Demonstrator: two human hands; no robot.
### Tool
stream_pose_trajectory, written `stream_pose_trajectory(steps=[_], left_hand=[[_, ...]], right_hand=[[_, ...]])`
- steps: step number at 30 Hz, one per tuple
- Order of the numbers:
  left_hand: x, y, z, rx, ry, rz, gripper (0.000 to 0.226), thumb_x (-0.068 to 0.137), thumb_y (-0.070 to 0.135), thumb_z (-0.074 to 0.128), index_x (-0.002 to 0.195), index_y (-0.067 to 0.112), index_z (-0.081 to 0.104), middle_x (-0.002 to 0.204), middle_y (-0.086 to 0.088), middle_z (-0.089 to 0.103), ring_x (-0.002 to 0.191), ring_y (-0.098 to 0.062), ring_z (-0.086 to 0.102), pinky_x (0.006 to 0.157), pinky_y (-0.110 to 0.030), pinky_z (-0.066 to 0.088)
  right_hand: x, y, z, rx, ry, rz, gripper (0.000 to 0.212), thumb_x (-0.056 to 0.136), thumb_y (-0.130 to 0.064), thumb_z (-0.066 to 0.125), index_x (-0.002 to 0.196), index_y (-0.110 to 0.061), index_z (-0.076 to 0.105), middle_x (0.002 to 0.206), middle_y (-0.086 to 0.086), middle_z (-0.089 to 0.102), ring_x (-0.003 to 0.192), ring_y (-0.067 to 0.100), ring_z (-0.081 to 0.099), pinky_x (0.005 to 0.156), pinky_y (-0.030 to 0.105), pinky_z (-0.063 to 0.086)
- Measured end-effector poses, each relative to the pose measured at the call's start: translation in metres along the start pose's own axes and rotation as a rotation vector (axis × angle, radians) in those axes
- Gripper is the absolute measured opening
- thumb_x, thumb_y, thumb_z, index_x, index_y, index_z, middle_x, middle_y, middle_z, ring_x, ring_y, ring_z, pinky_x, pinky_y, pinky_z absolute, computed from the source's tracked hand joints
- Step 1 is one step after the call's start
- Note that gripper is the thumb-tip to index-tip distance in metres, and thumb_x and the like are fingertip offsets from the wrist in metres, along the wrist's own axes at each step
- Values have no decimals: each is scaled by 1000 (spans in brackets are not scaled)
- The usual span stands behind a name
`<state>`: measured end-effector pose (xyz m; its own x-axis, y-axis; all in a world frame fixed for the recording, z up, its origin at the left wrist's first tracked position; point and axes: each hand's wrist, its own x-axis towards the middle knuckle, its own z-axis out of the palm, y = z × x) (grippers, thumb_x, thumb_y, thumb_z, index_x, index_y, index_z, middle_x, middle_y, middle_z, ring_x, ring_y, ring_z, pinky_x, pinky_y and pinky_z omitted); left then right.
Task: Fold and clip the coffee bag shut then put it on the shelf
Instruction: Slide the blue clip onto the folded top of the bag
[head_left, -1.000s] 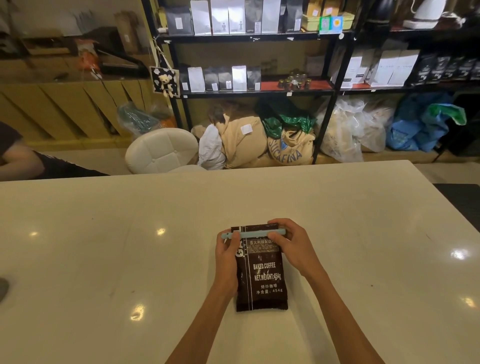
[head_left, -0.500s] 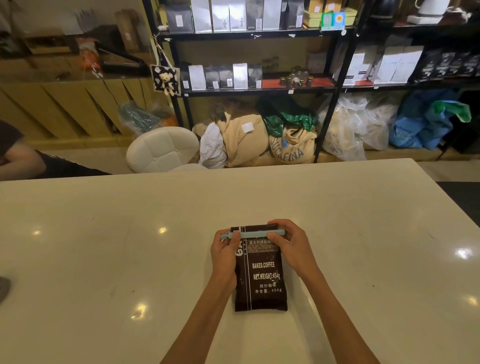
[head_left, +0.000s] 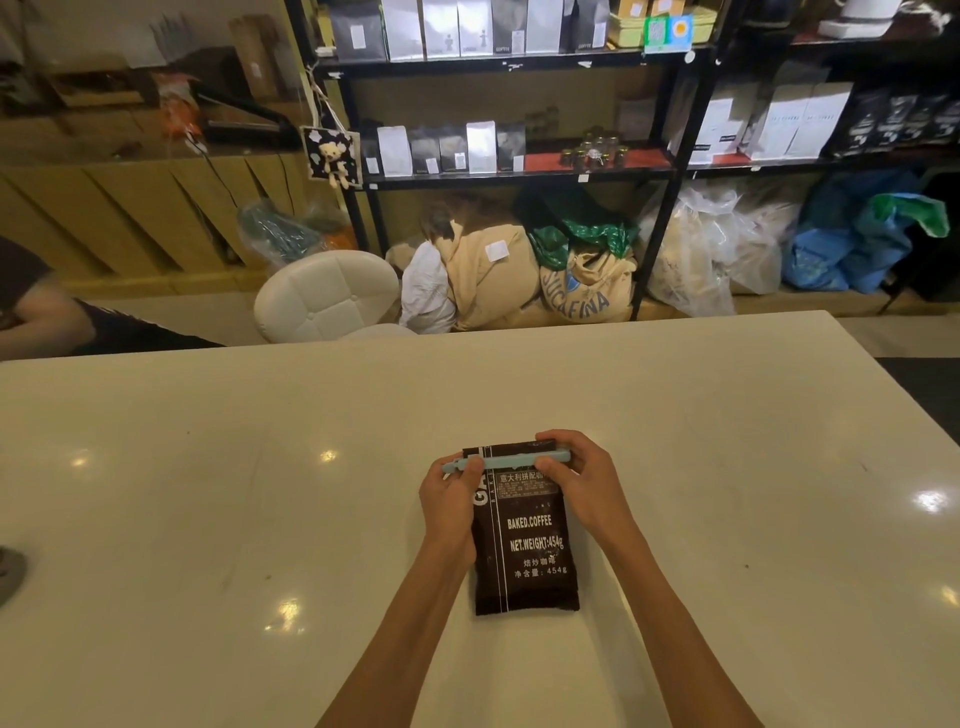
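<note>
A dark brown coffee bag (head_left: 527, 551) with white print lies flat on the white table (head_left: 208, 493), its folded top pointing away from me. A pale blue clip (head_left: 511, 461) runs across that folded top. My left hand (head_left: 451, 506) pinches the clip's left end and rests along the bag's left side. My right hand (head_left: 584, 480) grips the clip's right end, fingers over the bag's top corner. The black metal shelf (head_left: 519, 174) stands beyond the table with rows of bags on it.
A white padded stool (head_left: 327, 296) sits just past the table's far edge. Sacks and plastic bags (head_left: 587, 280) are piled on the floor under the shelf. A seated person's arm (head_left: 47, 317) shows at far left. A grey object (head_left: 9, 574) pokes in at the table's left edge.
Both hands stay on the clip and bag in nearly the same place. The view has shifted slightly; the bag has not moved on the table.
</note>
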<state>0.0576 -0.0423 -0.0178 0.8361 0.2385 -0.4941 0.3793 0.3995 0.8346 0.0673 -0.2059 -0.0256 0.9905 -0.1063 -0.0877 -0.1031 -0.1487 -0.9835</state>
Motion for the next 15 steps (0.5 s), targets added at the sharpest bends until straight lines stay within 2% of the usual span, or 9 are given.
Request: stream_pose_trajectory(steps=[3,5,8,11,15], left_hand=[[-1,4,0,-9,-14,-19,27,94,8,65,116,-4,57,107,-30,69,98,-45,69,84,-55,58],[-2,7,-2,2,-62,-28,25,95,8,63,116,-4,56,104,-27,70,90,-40,71,76,-48,61],[-2,11,-5,33,-104,-18,23,96,7,60,116,-4,57,100,-23,71,82,-31,73,66,-38,61],[-1,12,-3,47,-63,-3,24,96,6,60,117,-4,57,102,-25,71,86,-35,72,70,-41,61],[0,9,-1,13,-19,-5,22,94,5,62,115,-4,59,111,-32,68,102,-47,67,86,-55,57]], right_hand=[[1,0,0,21,-9,8,25,90,-5,66,115,-14,65,112,9,68,101,20,67,76,32,62],[3,1,-1,36,-14,18,26,90,-5,66,115,-13,65,113,10,68,102,22,67,78,37,62],[5,-1,-1,59,-13,25,25,90,-4,66,113,-14,67,111,11,69,101,23,68,77,36,63],[5,-1,1,64,-13,23,25,90,-4,66,112,-16,67,110,9,70,100,21,68,76,36,63],[5,0,3,57,-2,34,24,90,-6,66,112,-17,67,110,8,69,99,20,68,77,36,63]])
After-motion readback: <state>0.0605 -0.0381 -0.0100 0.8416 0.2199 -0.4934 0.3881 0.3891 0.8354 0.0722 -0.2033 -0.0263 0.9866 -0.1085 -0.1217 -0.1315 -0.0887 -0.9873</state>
